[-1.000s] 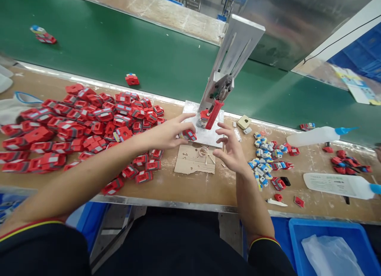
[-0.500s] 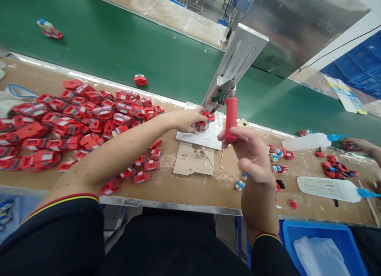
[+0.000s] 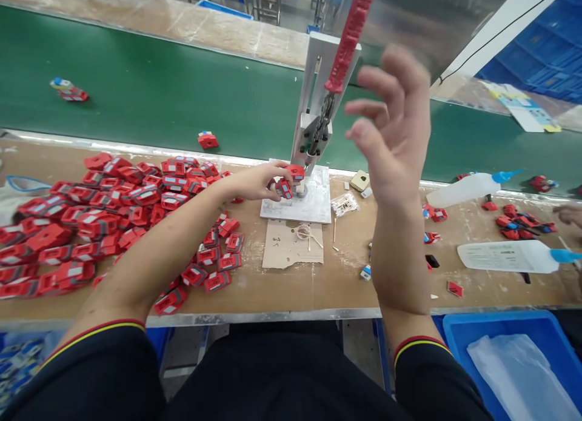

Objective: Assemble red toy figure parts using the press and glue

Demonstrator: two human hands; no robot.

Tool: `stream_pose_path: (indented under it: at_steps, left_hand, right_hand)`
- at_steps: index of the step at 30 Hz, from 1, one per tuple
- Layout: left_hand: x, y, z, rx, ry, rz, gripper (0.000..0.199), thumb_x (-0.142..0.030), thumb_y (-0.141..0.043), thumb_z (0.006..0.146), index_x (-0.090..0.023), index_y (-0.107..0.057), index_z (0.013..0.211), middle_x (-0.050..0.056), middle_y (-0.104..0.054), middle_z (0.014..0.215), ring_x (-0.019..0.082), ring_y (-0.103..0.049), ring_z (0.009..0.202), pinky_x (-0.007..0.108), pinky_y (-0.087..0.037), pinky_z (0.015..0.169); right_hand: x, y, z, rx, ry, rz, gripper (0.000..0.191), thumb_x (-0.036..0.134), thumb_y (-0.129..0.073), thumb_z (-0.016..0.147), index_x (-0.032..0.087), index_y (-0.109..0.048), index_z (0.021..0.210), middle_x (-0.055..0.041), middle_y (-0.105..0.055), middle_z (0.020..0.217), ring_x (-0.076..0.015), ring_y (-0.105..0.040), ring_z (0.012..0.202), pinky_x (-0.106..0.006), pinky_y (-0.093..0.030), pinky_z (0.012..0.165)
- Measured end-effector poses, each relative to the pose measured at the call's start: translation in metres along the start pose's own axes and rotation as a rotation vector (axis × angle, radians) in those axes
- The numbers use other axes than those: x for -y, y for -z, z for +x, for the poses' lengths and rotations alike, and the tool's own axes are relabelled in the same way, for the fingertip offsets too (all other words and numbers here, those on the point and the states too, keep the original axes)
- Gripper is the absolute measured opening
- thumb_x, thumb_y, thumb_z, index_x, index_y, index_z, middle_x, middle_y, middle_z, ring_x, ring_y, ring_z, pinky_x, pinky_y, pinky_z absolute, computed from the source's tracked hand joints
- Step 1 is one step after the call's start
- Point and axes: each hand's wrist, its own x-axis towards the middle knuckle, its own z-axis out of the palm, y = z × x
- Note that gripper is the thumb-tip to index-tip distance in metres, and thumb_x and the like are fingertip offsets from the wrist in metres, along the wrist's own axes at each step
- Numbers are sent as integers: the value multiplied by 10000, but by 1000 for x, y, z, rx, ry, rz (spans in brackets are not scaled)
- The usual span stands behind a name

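In my left hand (image 3: 261, 182) is a red toy car part (image 3: 284, 188) with grey and pale patches, gripped by the fingertips above the metal base plate (image 3: 313, 206) of a hand press. Another red piece (image 3: 296, 172) sits right beside it, close to the press column (image 3: 304, 127). Raised and slightly blurred, my right hand (image 3: 395, 130) has its fingers apart and curved, with nothing in it. Just left of those fingers, and apart from them, the press's red lever handle (image 3: 350, 39) points upward.
Red car parts (image 3: 104, 209) are heaped at the left. Behind the bench runs a green conveyor belt (image 3: 150, 94) carrying a few pieces. White bottles (image 3: 504, 255) with blue tips lie at the right, near another person's hand (image 3: 568, 214). A blue bin (image 3: 500, 321) stands below the bench edge.
My right hand has let go of the red lever, which has swung from low to upright. My left hand has drawn the car part slightly left, away from the press.
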Motion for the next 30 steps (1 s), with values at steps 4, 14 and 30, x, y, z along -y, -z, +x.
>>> stream_pose_path:
  at_steps: [4,14,30]
  left_hand:
    - [6,12,-20,-12,22,-262,411,-353,-832,772,-233,-738,1153,97,-708,1284,217,-749,927,311,-591,760]
    - [-56,-9,-46,49,-56,-660,427,-444,-997,698,-239,-787,1008,112,-793,1128,232,-787,868,354,-666,740]
    - [-88,-23,-38,269,-61,-833,362,-339,-973,766,-257,-806,1077,67,-821,964,229,-810,815,309,-658,691]
  right_hand:
    - [-12,-2,-76,53,-390,-108,382,572,-709,980,300,-632,1237,-37,-697,1195,-178,-683,976,-355,-620,843]
    - [-6,-34,-141,197,-834,232,711,633,-885,795,280,-586,1334,-91,-727,1252,-209,-738,982,-367,-656,795]
    - [-1,-9,-160,210,-479,74,617,718,-851,808,308,-692,1240,-101,-685,1261,-290,-687,1196,-464,-647,983]
